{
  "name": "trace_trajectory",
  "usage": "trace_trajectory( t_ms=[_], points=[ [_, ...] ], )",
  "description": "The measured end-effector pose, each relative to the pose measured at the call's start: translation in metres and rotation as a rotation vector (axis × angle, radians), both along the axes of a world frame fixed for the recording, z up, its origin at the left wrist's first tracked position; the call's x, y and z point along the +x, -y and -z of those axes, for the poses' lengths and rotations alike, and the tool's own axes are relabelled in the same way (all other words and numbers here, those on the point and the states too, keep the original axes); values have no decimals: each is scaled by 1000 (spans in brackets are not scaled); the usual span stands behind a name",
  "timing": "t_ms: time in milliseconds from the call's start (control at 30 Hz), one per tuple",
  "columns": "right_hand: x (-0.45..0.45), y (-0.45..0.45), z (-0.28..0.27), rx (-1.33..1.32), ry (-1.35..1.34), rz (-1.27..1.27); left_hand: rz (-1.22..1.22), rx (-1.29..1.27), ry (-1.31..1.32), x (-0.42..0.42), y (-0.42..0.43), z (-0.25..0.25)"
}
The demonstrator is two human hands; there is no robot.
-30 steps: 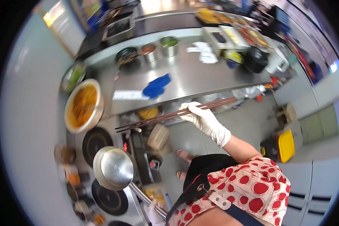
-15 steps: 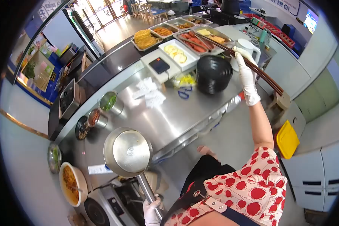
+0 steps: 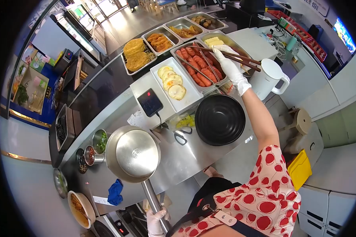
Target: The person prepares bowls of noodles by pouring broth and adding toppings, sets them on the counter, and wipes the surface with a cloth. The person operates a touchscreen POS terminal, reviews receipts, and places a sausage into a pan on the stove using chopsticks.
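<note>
My left hand (image 3: 157, 221), in a clear glove, is wrapped round the handle of a steel saucepan (image 3: 136, 153), which hangs over the steel counter; the pan looks empty. My right hand (image 3: 230, 69), in a white glove, holds long dark chopsticks (image 3: 241, 59) over the food trays. It is above the edge between the tray of red sausages (image 3: 197, 65) and the tray with pale yellow pieces (image 3: 215, 42). Metal tongs (image 3: 192, 66) lie across the sausages. Nearby is a white tray of fried eggs (image 3: 172, 82).
A black bowl stack (image 3: 220, 119) stands beside blue scissors (image 3: 180, 137). A white kettle (image 3: 267, 79) is right of my right hand. Small pots (image 3: 100, 141), a blue cloth (image 3: 115, 192) and a white basin (image 3: 81, 209) are at the left. Fried patties (image 3: 135, 55) lie farther back.
The view has swung from the stove to the food trays. My right hand has come over the trays with the chopsticks, and the saucepan has moved from beside the burners to over the counter.
</note>
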State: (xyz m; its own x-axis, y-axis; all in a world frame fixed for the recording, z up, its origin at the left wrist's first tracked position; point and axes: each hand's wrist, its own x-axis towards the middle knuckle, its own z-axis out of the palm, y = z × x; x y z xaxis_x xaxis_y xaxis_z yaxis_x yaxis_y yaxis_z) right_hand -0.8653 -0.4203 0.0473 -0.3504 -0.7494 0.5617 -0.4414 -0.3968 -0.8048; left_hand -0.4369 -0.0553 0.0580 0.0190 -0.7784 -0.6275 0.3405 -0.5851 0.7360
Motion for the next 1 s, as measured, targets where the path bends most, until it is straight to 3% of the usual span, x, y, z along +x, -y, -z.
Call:
trace_trajectory(
  t_ms=[100, 200, 267, 700, 1000],
  points=[
    [-6, 14, 3, 8, 63, -7, -13, -13, 44, -13, 17, -3],
    [-7, 13, 7, 45, -6, -25, -32, -30, 37, -20, 28, -1],
    [-2, 7, 11, -89, -171, -9, -31, -51, 22, -21, 31, 1],
    [3, 7, 6, -170, -328, -28, -74, -4, 12, -25, 43, 16],
    [15, 37, 11, -29, -524, -7, -75, 3, -13, -22, 43, 22]
  ],
)
